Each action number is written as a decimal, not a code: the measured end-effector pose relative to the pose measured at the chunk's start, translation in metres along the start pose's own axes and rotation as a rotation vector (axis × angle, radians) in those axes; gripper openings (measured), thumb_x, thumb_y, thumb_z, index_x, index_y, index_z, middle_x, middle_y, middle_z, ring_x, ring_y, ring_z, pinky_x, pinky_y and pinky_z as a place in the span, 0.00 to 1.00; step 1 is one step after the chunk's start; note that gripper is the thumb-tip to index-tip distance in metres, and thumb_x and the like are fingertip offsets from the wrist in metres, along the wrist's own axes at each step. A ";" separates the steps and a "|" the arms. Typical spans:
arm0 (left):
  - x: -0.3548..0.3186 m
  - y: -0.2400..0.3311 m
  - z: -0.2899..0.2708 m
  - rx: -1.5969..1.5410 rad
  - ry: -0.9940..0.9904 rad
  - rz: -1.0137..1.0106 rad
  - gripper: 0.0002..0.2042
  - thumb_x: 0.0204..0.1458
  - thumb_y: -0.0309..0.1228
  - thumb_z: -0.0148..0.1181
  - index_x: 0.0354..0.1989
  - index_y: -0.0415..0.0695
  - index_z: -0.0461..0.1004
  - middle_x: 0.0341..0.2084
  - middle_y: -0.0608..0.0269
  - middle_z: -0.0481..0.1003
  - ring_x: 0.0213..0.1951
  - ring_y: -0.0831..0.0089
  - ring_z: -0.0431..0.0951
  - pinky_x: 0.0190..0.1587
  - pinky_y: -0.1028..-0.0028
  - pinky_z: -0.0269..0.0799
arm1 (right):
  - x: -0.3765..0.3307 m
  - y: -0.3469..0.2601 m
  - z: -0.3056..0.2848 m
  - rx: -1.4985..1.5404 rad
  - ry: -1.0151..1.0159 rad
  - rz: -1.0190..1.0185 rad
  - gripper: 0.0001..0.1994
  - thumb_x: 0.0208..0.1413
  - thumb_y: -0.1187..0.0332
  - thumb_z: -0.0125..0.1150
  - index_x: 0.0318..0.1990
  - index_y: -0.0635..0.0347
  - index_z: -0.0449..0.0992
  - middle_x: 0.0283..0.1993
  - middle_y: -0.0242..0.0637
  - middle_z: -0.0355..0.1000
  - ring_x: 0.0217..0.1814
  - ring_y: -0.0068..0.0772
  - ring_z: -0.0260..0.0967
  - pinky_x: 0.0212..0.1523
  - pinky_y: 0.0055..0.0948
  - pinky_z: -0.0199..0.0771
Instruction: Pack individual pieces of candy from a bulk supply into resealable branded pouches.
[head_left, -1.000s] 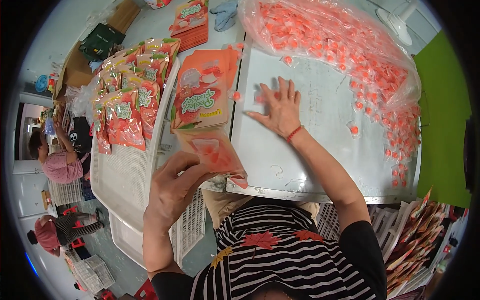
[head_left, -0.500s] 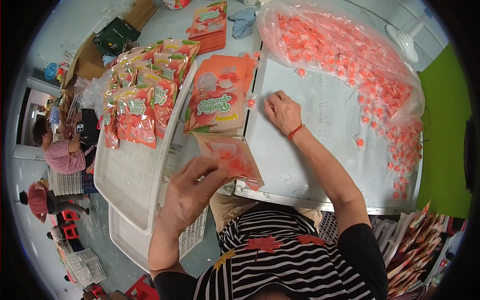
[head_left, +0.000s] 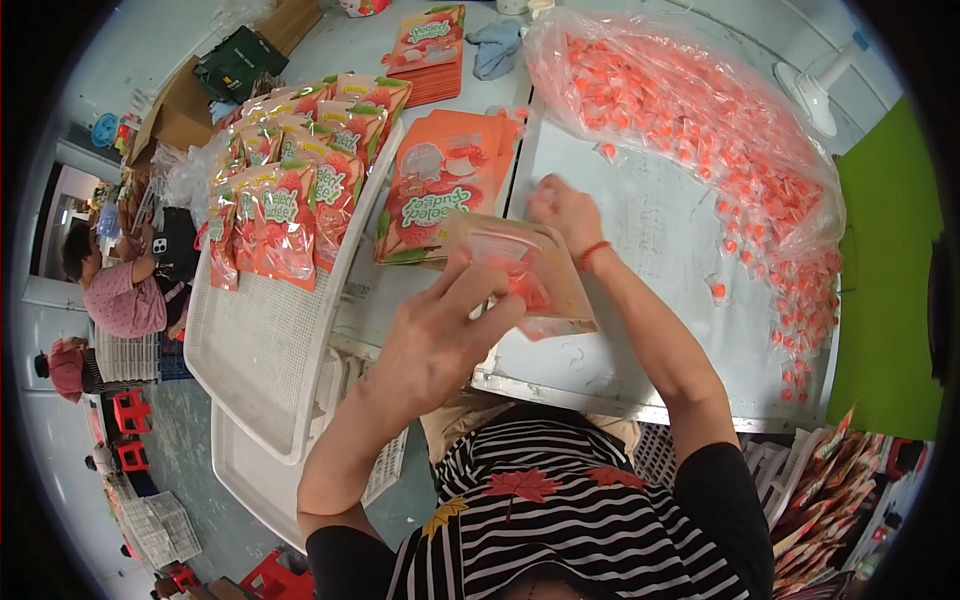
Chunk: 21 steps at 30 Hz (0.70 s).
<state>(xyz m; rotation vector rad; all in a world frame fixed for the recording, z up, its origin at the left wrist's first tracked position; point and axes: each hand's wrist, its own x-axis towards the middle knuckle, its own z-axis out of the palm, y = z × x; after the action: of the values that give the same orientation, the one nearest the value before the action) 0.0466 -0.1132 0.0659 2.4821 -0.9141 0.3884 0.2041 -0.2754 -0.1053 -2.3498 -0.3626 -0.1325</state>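
My left hand (head_left: 435, 340) grips a small stand-up pouch (head_left: 560, 275) by its side, thumb and fingers pinched on it. Pink-red pieces show through the pouch's clear window. Just beyond it, my right hand (head_left: 566, 215) is over the left edge of the metal tabletop (head_left: 650, 240), its fingers curled and somewhat blurred. Whatever those fingers hold, if anything, is hidden. Left of the hands lies a stack of flat printed pouches (head_left: 440, 190). Wrapped pink-red candies (head_left: 790, 290) spread along the right side, spilling from a large clear plastic bag (head_left: 690, 110).
Filled pouches (head_left: 285, 220) stand crowded in a white mesh tray (head_left: 250, 345) on the left. Farther back are another pouch stack (head_left: 425, 60), a blue cloth (head_left: 494, 48) and a white stand (head_left: 815, 90). Other people (head_left: 125, 295) sit beyond the left side.
My left hand has moved right and slightly up with the pouch, bringing it over the metal tabletop's edge beside my right hand. My right hand has shifted only slightly.
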 end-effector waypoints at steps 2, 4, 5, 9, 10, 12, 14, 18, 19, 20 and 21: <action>0.012 0.001 0.004 -0.023 0.012 0.012 0.14 0.37 0.22 0.55 0.37 0.40 0.72 0.33 0.60 0.67 0.35 0.60 0.72 0.31 0.67 0.72 | 0.007 0.002 -0.037 0.618 0.107 0.165 0.14 0.57 0.53 0.55 0.37 0.54 0.73 0.24 0.30 0.71 0.21 0.26 0.67 0.21 0.24 0.64; 0.016 0.000 0.007 -0.041 0.022 0.005 0.12 0.39 0.23 0.55 0.36 0.40 0.71 0.33 0.59 0.67 0.35 0.59 0.72 0.31 0.66 0.72 | 0.000 -0.053 -0.106 1.016 0.110 0.074 0.11 0.59 0.55 0.53 0.38 0.52 0.71 0.24 0.23 0.64 0.21 0.14 0.58 0.20 0.15 0.56; 0.020 -0.003 0.009 -0.045 0.028 0.013 0.11 0.39 0.23 0.55 0.34 0.39 0.71 0.32 0.59 0.67 0.35 0.60 0.72 0.31 0.66 0.72 | -0.005 -0.079 -0.136 1.134 0.043 0.096 0.10 0.60 0.56 0.53 0.40 0.51 0.70 0.25 0.23 0.64 0.22 0.14 0.58 0.21 0.15 0.56; 0.042 -0.003 0.021 -0.032 0.038 0.029 0.09 0.40 0.22 0.62 0.32 0.40 0.75 0.33 0.61 0.72 0.34 0.65 0.74 0.34 0.70 0.73 | -0.036 -0.123 -0.158 1.333 0.011 0.098 0.09 0.61 0.59 0.51 0.42 0.52 0.66 0.27 0.24 0.64 0.24 0.14 0.58 0.23 0.14 0.56; 0.043 -0.002 0.024 -0.030 0.038 0.035 0.09 0.40 0.22 0.62 0.32 0.40 0.75 0.33 0.61 0.72 0.34 0.65 0.74 0.34 0.70 0.73 | -0.040 -0.117 -0.153 1.408 -0.109 0.092 0.09 0.62 0.61 0.52 0.41 0.55 0.66 0.28 0.24 0.64 0.25 0.13 0.59 0.23 0.16 0.58; 0.043 0.003 0.029 -0.054 0.012 0.051 0.06 0.42 0.23 0.55 0.30 0.39 0.70 0.32 0.59 0.67 0.39 0.58 0.70 0.35 0.64 0.71 | -0.045 -0.099 -0.140 1.198 -0.054 -0.024 0.08 0.61 0.63 0.52 0.40 0.57 0.66 0.28 0.25 0.65 0.27 0.12 0.60 0.23 0.16 0.59; 0.039 0.004 0.034 -0.038 0.035 0.060 0.08 0.41 0.23 0.58 0.32 0.40 0.73 0.32 0.61 0.70 0.37 0.62 0.73 0.34 0.68 0.72 | -0.051 -0.093 -0.147 0.859 -0.144 -0.029 0.07 0.60 0.68 0.54 0.39 0.61 0.66 0.30 0.26 0.66 0.32 0.09 0.63 0.26 0.19 0.62; 0.034 0.008 0.041 0.006 0.098 0.083 0.10 0.40 0.22 0.61 0.34 0.40 0.76 0.32 0.62 0.72 0.34 0.66 0.76 0.33 0.71 0.73 | -0.061 -0.085 -0.134 0.454 0.093 -0.346 0.07 0.57 0.70 0.58 0.37 0.65 0.71 0.28 0.32 0.68 0.27 0.17 0.66 0.28 0.23 0.67; 0.033 0.009 0.042 0.006 0.099 0.083 0.10 0.40 0.22 0.61 0.34 0.40 0.76 0.32 0.62 0.72 0.34 0.66 0.76 0.33 0.71 0.73 | -0.061 -0.082 -0.134 0.453 0.092 -0.347 0.07 0.57 0.70 0.58 0.37 0.65 0.71 0.28 0.32 0.68 0.27 0.17 0.66 0.28 0.23 0.67; 0.031 0.009 0.043 0.012 0.104 0.083 0.11 0.39 0.21 0.61 0.34 0.40 0.76 0.32 0.62 0.72 0.33 0.66 0.75 0.33 0.71 0.73 | -0.062 -0.081 -0.134 0.383 0.112 -0.367 0.08 0.55 0.68 0.59 0.36 0.65 0.71 0.28 0.38 0.69 0.28 0.30 0.68 0.30 0.29 0.69; 0.028 0.009 0.044 0.017 0.108 0.082 0.11 0.39 0.21 0.60 0.34 0.40 0.76 0.32 0.61 0.72 0.33 0.67 0.75 0.33 0.71 0.73 | -0.062 -0.081 -0.134 0.312 0.132 -0.385 0.10 0.53 0.66 0.61 0.35 0.64 0.72 0.29 0.44 0.70 0.30 0.43 0.70 0.32 0.34 0.70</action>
<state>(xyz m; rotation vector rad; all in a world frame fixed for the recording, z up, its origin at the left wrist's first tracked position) 0.0663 -0.1571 0.0425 2.4182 -0.9734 0.5545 0.1224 -0.3266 0.0323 -1.9321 -0.7137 -0.3834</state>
